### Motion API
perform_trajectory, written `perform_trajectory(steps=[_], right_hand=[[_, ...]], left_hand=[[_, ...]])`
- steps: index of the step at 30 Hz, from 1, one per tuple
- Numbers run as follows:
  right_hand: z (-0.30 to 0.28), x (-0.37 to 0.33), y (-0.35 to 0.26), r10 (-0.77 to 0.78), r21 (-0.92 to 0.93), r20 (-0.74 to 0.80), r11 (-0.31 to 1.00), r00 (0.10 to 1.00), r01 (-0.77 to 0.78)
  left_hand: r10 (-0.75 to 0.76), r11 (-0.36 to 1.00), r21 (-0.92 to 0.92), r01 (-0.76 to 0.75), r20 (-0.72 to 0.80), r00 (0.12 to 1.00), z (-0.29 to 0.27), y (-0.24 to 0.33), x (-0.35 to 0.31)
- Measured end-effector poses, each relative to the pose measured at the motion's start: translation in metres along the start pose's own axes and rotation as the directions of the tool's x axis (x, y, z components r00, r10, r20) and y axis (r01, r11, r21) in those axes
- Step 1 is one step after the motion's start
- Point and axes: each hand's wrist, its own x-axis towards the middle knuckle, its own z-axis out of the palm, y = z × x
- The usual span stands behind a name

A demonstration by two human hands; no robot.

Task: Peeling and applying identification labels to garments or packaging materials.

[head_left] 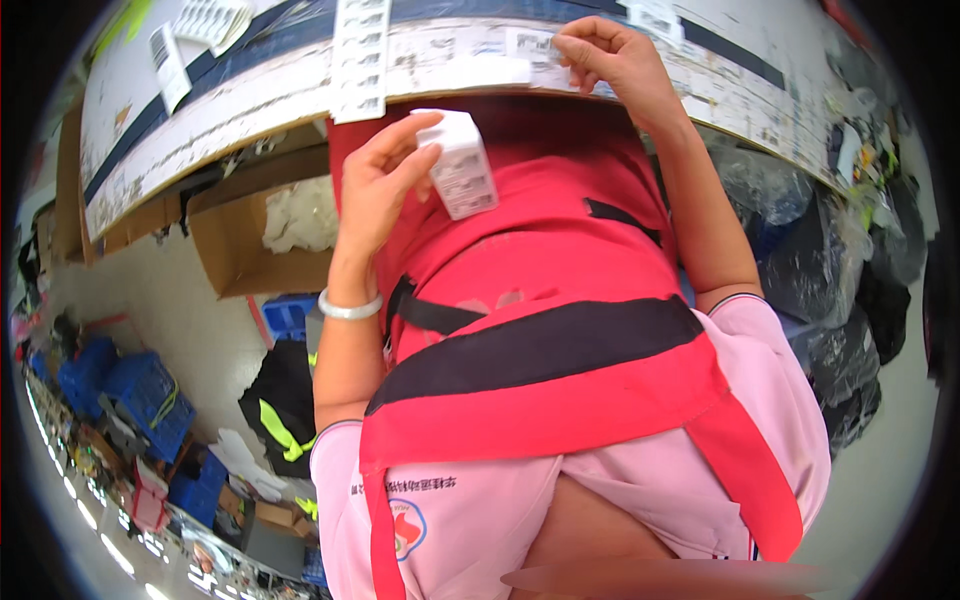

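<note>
My left hand is closed on a folded strip of white printed labels, held in front of the red apron just below the table edge. Thumb and fingers grip its upper left side. My right hand hovers over the table's near edge, fingertips pinched together; whether something small is between them I cannot make out. Close to those fingertips, a printed label lies on the table. A long strip of white labels hangs over the table edge, beyond my left hand.
The worn white table carries dark tape bands. More label sheets lie at its far left. Under it stands an open cardboard box with pale material inside. Blue crates are on the left; dark plastic bags sit at the right.
</note>
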Motion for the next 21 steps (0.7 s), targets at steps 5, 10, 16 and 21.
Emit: perform_trajectory(steps=[5, 10, 16, 21], right_hand=[[-0.090, 0.013, 0.022, 0.010, 0.038, -0.355, 0.999, 0.935, 0.004], [-0.119, 0.028, 0.060, -0.161, -0.669, -0.533, 0.682, 0.831, -0.296], [-0.054, 0.004, 0.016, -0.196, -0.631, -0.411, 0.766, 0.891, -0.123], [0.063, -0.040, -0.029, 0.110, -0.006, 0.357, 0.993, 0.928, -0.115]], left_hand=[[-0.024, 0.999, -0.034, 0.026, 0.051, 0.998, -0.004, -0.003, 0.000], [-0.078, 0.989, -0.120, 0.086, 0.069, 0.995, -0.004, 0.003, -0.002], [-0.043, 0.998, -0.053, 0.044, 0.034, 0.999, 0.001, 0.006, 0.001], [0.032, 0.997, -0.064, -0.031, 0.012, 0.999, -0.001, 0.004, 0.003]])
